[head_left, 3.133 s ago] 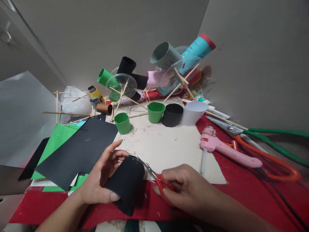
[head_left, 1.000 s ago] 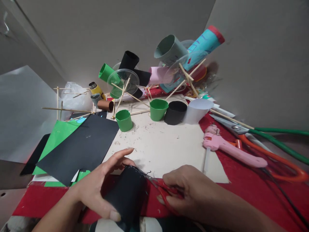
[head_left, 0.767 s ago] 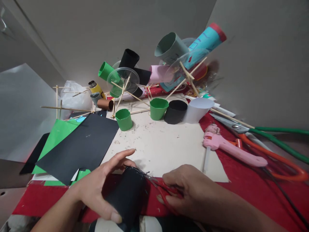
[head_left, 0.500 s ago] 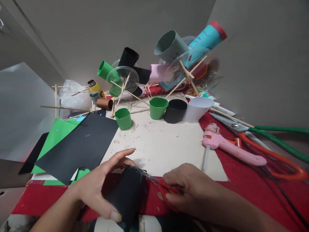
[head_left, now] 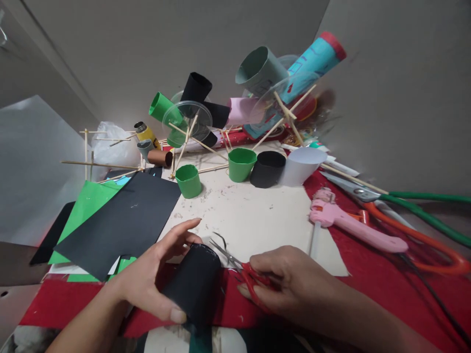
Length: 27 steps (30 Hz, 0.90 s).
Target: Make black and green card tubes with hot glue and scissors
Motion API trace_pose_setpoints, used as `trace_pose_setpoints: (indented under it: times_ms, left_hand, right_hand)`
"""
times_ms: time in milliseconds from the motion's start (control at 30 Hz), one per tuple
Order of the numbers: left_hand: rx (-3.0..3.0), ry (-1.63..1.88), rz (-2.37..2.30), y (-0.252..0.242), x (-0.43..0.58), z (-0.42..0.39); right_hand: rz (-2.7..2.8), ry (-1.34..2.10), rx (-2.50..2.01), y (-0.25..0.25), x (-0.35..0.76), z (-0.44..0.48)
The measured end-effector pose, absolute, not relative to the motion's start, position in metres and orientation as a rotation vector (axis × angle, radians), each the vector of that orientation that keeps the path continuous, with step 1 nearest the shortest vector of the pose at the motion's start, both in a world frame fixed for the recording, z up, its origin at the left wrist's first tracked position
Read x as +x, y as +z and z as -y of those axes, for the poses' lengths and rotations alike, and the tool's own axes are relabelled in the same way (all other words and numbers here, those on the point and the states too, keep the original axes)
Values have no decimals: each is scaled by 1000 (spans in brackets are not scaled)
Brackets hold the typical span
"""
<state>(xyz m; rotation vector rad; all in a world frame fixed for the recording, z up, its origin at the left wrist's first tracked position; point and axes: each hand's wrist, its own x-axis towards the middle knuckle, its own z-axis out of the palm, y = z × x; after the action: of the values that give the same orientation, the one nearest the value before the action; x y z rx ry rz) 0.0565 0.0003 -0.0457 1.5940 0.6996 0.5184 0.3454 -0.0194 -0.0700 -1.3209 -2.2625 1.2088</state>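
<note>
My left hand is wrapped round a black paper tube near the front edge of the table. The tube leans, its upper end toward the white board and its rim slightly rough. In my right hand is a pair of small scissors with red handles, my fingers round the loops. Their blades are parted and point left, just off the tube's upper rim. A thin dark sliver, perhaps a paper strip, curls above the blades.
Green, black and white paper cups, among them a black cup, line the back of the white board. Behind stand stick frames with plastic discs. A pink glue gun and green-handled shears lie right; black sheets left.
The scissors have come away from the tube's rim, their blades now apart. The dark sliver stands above them. My left hand keeps its hold on the tube, which has shifted slightly.
</note>
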Motion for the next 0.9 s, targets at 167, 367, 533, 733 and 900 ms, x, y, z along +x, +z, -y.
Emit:
trace_pose_setpoints:
  times_ms: [167, 367, 533, 733, 900]
  left_hand:
    - [1626, 512, -684, -46, 57, -1]
    - [1631, 508, -672, -44, 60, 1]
    - [1622, 502, -665, -45, 60, 2]
    - [1648, 488, -653, -45, 58, 0]
    - [1642, 489, -634, -43, 59, -1]
  right_hand:
    - [2391, 1105, -1370, -61, 342, 20]
    - [2424, 1097, -1362, -60, 341, 17]
    - [2401, 1145, -1328, -59, 343, 18]
    - [2403, 1113, -1344, -60, 345, 19]
    - [2362, 1208, -1312, -61, 346, 18]
